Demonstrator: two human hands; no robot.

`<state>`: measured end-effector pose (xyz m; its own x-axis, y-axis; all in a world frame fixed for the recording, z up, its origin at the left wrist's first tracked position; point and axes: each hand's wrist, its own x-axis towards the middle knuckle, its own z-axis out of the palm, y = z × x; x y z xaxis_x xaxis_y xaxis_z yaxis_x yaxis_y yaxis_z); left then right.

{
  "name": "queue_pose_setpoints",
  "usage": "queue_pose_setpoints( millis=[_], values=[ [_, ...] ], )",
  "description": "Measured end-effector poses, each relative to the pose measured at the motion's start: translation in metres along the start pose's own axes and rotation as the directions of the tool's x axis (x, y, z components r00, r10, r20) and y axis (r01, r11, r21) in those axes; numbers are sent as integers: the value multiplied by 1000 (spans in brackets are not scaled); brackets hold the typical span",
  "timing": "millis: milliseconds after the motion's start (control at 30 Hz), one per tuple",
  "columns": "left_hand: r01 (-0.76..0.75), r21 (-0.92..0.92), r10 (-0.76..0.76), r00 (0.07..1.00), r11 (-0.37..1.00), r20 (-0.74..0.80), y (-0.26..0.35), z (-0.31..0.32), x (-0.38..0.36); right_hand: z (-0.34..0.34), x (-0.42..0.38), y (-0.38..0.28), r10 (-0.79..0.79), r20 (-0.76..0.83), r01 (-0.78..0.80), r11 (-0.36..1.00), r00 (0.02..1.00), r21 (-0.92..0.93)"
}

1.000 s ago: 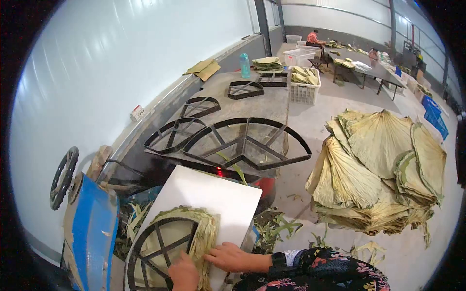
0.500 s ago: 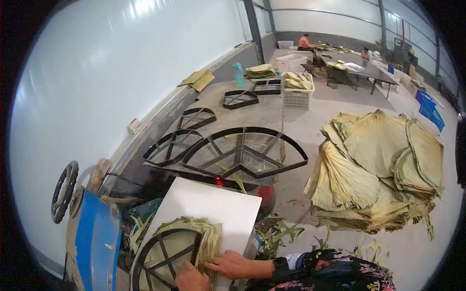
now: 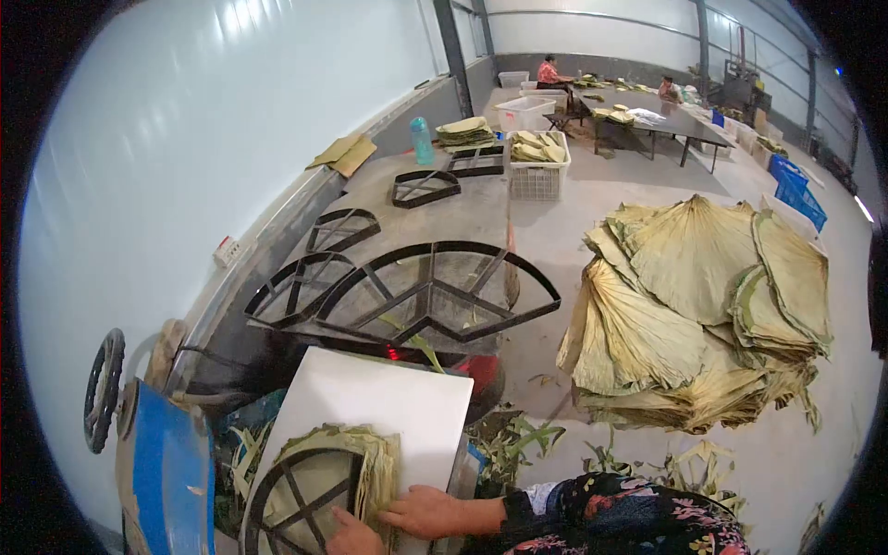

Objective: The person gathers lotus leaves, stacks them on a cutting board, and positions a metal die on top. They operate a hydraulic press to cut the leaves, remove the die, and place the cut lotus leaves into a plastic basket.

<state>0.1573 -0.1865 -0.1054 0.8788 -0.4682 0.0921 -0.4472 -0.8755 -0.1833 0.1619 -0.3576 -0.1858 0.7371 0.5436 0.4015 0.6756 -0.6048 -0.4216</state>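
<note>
The lower edge cuts off the left hand [image 3: 353,535] and the frame [image 3: 304,508]; I cannot tell whether it or the right hand [image 3: 425,511], at the leaves' side, grips anything. The leaves [image 3: 379,470] lie beneath the frame on a white board [image 3: 388,388], near a grey table [image 3: 393,225].

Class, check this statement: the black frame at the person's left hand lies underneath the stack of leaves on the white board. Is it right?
Not quite: the head view shows the black frame at the person's left hand lies on top of the stack of leaves on the white board.
</note>
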Motion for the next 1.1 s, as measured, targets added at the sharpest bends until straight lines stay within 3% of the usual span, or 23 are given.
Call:
queue_pose_setpoints(
  millis=[67,100,167,300,400,433,467,500,533,633,700,833,1100],
  values=[
    [86,-10,-82,978,996,193,3,-11,2,-3,3,-1,2,61,-3,1000,998,7],
    [97,-7,-94,975,995,200,-2,0,4,-2,4,0,10,63,-9,1000,998,-20],
    [264,54,-269,927,963,261,-16,34,12,-1,4,-2,15,66,-12,999,998,-38],
    [209,106,-231,925,972,302,-13,8,13,-2,4,-1,33,27,-32,999,999,-38],
    [68,-61,-60,990,996,124,-10,-9,6,3,5,2,81,169,-66,994,982,-91],
    [38,-115,-35,999,993,33,-12,-5,4,5,3,5,25,45,-23,999,999,-43],
    [41,-104,-31,995,994,95,-12,-6,4,5,2,7,-23,-81,25,1000,996,18],
    [50,-93,-34,986,994,165,-11,-7,4,3,4,5,18,-7,-19,1000,1000,-8],
    [46,-51,-39,990,998,138,-10,-2,3,1,6,4,61,70,-58,997,996,-42],
    [61,4,-61,988,998,139,-5,-1,5,-8,8,-5,66,31,-66,998,997,-13],
    [93,-53,-85,988,994,131,-1,-7,5,-9,8,-5,27,-205,-45,996,978,-81],
    [100,-124,-85,989,987,121,3,-14,5,-4,2,2,-63,-346,36,996,936,-83],
    [93,-96,-84,992,991,89,-5,-1,3,-4,-5,5,-79,-315,50,994,946,-101]
  ],
)
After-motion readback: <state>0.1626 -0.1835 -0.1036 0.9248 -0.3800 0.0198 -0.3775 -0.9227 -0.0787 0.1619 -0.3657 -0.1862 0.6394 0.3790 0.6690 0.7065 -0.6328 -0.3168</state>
